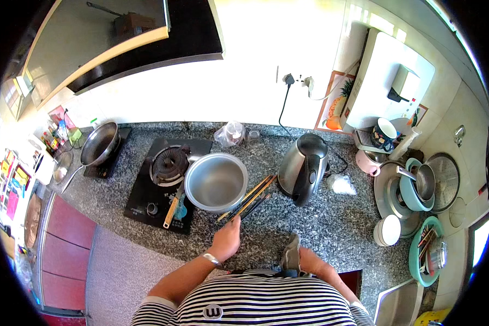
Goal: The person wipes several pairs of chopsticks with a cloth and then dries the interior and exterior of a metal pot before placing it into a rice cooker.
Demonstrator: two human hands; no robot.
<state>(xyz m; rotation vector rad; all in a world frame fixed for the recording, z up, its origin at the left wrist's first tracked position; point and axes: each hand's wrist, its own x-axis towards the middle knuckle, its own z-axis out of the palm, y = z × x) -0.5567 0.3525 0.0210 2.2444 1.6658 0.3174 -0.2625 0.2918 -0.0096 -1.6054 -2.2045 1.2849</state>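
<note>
My left hand reaches over the granite counter, its fingers closed at the lower ends of several chopsticks, some yellowish and some dark. They slant up between a grey metal pot and an electric kettle. The pot looks empty and stands beside the black gas cooker. A wooden-handled utensil lies on the cooker's right edge, partly hidden by the pot. Close to my striped shirt, my right hand grips a grey-brown cloth; most of its fingers are hidden.
A wok sits on another cooker at the left. Behind the pot is a plastic bag. On the right are a white bowl, a steel lid, a green basin of utensils and a sink. The kettle's cord runs to the wall.
</note>
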